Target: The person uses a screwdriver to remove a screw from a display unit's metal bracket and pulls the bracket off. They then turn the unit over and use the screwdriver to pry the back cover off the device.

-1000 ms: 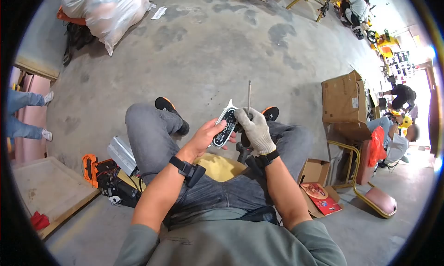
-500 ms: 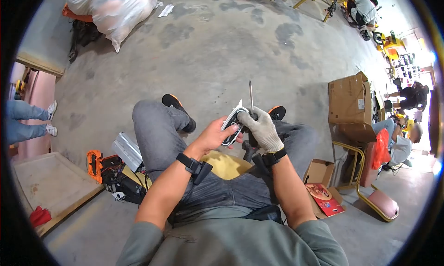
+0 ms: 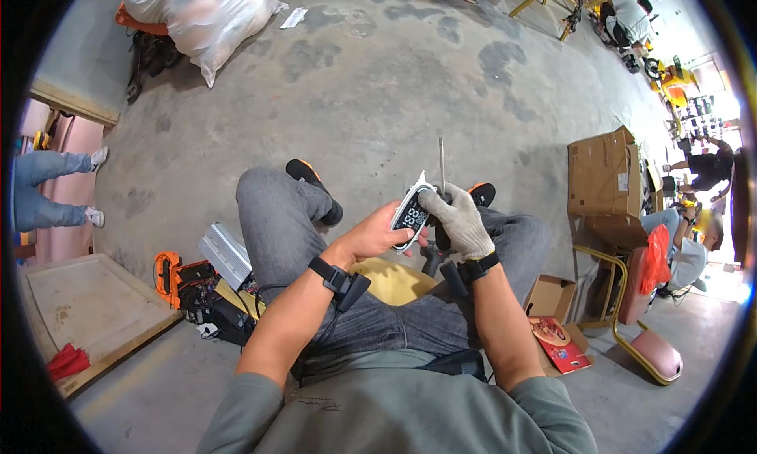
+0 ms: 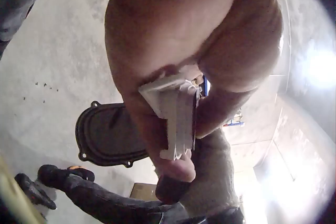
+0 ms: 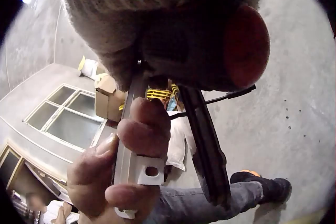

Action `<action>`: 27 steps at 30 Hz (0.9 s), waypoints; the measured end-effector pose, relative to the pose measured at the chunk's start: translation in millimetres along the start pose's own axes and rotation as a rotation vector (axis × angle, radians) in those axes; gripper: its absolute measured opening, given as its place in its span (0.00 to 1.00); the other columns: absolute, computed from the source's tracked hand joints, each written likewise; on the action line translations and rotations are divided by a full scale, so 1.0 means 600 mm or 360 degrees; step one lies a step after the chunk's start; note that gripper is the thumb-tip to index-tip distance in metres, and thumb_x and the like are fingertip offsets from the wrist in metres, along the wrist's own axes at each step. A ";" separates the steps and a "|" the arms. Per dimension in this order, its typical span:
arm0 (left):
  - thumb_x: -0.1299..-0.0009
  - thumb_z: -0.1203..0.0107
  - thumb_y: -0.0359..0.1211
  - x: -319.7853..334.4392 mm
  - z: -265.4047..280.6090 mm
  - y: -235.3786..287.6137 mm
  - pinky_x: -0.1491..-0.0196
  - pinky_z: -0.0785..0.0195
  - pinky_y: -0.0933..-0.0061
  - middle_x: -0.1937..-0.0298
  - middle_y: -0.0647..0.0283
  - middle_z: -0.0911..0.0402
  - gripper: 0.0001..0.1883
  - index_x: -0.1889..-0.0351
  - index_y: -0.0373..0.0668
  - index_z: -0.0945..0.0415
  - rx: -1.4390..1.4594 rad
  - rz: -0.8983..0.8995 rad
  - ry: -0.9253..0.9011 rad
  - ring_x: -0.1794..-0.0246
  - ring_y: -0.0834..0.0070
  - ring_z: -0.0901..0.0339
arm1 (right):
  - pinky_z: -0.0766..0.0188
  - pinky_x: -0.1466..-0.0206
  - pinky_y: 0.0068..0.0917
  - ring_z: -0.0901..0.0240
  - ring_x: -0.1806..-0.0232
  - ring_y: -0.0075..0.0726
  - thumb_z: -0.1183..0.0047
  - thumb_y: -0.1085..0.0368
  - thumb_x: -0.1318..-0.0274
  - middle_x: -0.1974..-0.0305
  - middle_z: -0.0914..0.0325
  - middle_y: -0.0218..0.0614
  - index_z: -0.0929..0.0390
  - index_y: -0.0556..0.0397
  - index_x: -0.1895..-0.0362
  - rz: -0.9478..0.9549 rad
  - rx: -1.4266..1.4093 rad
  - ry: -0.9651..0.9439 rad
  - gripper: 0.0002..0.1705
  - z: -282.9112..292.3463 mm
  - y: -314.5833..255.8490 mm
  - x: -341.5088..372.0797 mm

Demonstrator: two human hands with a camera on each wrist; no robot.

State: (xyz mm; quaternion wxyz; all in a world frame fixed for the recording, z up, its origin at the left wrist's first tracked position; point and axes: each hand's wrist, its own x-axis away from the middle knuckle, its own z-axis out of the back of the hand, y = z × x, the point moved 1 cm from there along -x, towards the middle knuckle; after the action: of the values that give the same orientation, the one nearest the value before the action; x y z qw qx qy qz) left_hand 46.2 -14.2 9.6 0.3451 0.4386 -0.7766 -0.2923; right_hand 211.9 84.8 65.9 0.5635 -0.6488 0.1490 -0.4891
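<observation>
My bare left hand [image 3: 372, 235] grips an oval digital display panel [image 3: 412, 216] with a white rim, thumb on its front and fingers behind. In the left wrist view the panel's white housing [image 4: 181, 116] shows edge-on between thumb and fingers. My right hand [image 3: 464, 224], in a knitted glove, holds a screwdriver [image 3: 441, 160] with its shaft pointing away from me. Its red-ended handle [image 5: 245, 48] fills the top of the right wrist view. The gloved thumb touches the panel's upper right part. A dark oval cover [image 4: 109, 133] with screw lugs is at the right hand, behind the panel.
By my left leg lie a silver finned box [image 3: 226, 254] and an orange-and-black part [image 3: 167, 276]. An open carton with a red leaflet [image 3: 558, 345], a chair [image 3: 659, 358] and a large cardboard box [image 3: 601, 174] stand to the right. Other people are around the room.
The gloved thumb went over the display's face, then back towards its upper right edge, so the digits show again. Both hands keep their hold. The whole head view has shifted slightly.
</observation>
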 end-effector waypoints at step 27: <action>0.16 0.58 0.48 -0.003 -0.003 0.006 0.72 0.26 0.79 0.61 0.56 0.15 0.21 0.49 0.38 0.28 -0.0362 0.0353 0.0134 0.70 0.75 0.16 | 0.33 0.64 0.21 0.29 0.69 0.18 0.41 0.51 0.35 0.69 0.21 0.27 0.18 0.57 0.59 0.0014 -0.0051 0.0135 0.20 0.026 -0.015 0.006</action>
State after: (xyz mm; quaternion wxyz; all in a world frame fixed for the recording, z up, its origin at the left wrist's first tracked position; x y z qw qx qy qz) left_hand 46.4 -11.6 12.7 0.4549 0.3200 -0.7671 -0.3198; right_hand 223.0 94.0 77.5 0.5483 -0.6358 0.1836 -0.5113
